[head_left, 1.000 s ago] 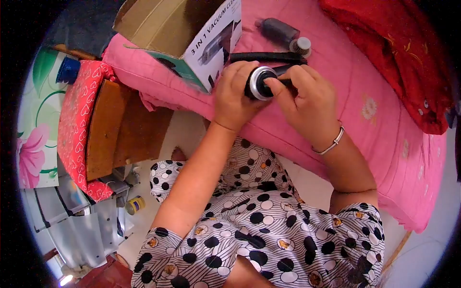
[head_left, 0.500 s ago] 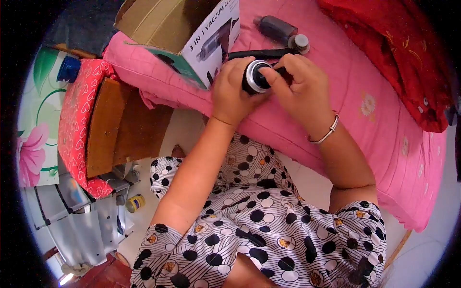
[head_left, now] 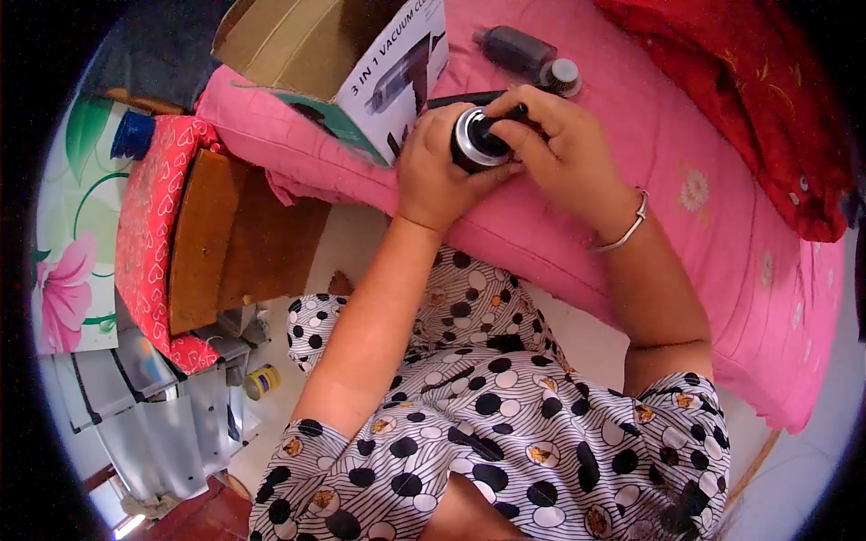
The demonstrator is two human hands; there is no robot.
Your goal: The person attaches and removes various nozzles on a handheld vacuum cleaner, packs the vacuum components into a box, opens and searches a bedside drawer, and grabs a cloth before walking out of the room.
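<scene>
My left hand (head_left: 435,171) is wrapped round a black cylindrical vacuum cleaner body (head_left: 471,144) with a silver ring at its upward-facing end. Over that end, the thumb and forefinger of my right hand (head_left: 559,149) pinch a small black piece (head_left: 518,111). Its exact shape is mostly hidden by the fingers, and I cannot tell whether it is joined to the body. Just beyond my hands, a thin black attachment (head_left: 465,99) lies on the pink bedding. A dark translucent container (head_left: 517,50) rests farther back, with a whitish round-ended part (head_left: 564,76) beside it.
An opened carton (head_left: 383,81) printed "3 IN 1 VACUUM CL…" stands left of my hands on the pink bedding (head_left: 667,135). Red cloth (head_left: 758,99) lies at the right. A wooden piece of furniture with a heart-patterned cover (head_left: 149,234) and a yellow-labelled jar (head_left: 262,382) are at the left.
My right hand's fingers have shifted and turned over the silver-ringed end, and the small black piece now shows between them. My left hand keeps its hold, with the body tilted slightly.
</scene>
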